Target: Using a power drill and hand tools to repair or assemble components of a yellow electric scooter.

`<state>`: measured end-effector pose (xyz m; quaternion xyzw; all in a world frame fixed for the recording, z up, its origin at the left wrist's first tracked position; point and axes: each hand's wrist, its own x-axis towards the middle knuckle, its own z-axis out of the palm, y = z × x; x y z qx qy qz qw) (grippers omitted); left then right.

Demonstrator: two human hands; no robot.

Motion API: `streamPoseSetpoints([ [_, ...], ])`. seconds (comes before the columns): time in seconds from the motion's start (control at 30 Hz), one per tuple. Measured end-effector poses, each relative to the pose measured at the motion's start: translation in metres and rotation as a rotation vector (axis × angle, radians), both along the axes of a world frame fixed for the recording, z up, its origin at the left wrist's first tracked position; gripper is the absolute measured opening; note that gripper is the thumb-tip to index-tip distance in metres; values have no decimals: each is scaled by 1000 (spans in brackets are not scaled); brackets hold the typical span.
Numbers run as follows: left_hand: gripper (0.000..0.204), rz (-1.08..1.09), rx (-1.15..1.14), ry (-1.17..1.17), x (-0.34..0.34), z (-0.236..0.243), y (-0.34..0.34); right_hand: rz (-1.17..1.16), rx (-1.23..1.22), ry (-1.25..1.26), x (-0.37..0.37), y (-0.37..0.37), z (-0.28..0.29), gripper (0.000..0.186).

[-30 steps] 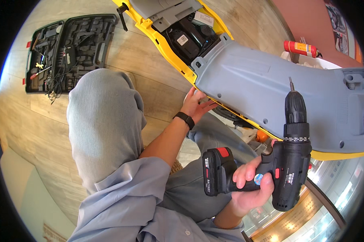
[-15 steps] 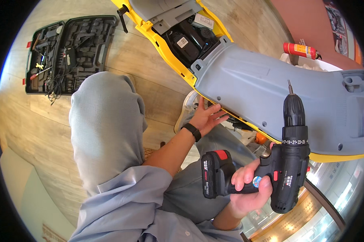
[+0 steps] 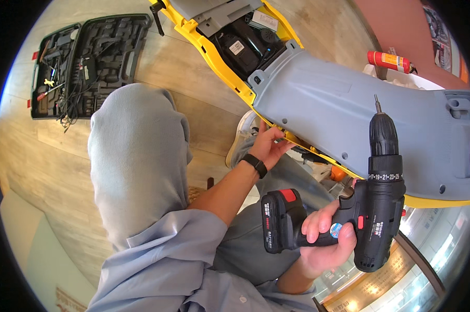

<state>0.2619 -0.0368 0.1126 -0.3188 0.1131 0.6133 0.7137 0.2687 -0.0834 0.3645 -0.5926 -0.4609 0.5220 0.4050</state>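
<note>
My right hand [image 3: 328,234] is wrapped round the handle of a black cordless drill [image 3: 379,208]. The drill carries a slim metal bit [image 3: 377,104] that points toward the far side, over a grey plastic cover [image 3: 318,104]. My left hand [image 3: 270,145], with a dark band on its wrist, grips the edge of a yellow side panel [image 3: 302,145] along the near side of the cover; its fingertips are partly hidden. A narrow gap shows between that panel and the grey cover beside the hand. Small round holes sit along the cover's near edge.
An opened black tool case [image 3: 110,57] with hand tools and a cable lies on the floor at far left. A red fire extinguisher [image 3: 388,61] is at far right. Beyond my left hand, a cavity holds a black box [image 3: 240,49]. My bent knee [image 3: 138,125] rises at left.
My left hand has closed from spread fingers onto the yellow panel's edge, which now stands slightly away from the grey cover. The drill has moved only a little to the right.
</note>
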Motion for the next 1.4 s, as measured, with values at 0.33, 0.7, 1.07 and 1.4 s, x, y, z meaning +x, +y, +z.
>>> streamPoseSetpoints([
  [0.33, 72, 45, 4, -12, 0, 4, -2, -11, -14, -2, 2, -1, -2, 60],
  [0.7, 48, -3, -75, 75, -3, -19, -10, -40, -13, 51, 16, -8, -1, 60],
  [1.07, 31, -45, -104, 102, -9, -18, 2, 11, 58, 63, 20, -5, 4, 56],
  [1.4, 9, -40, -89, 207, -12, -23, 7, 49, 82, 86, 22, -8, 8, 57],
])
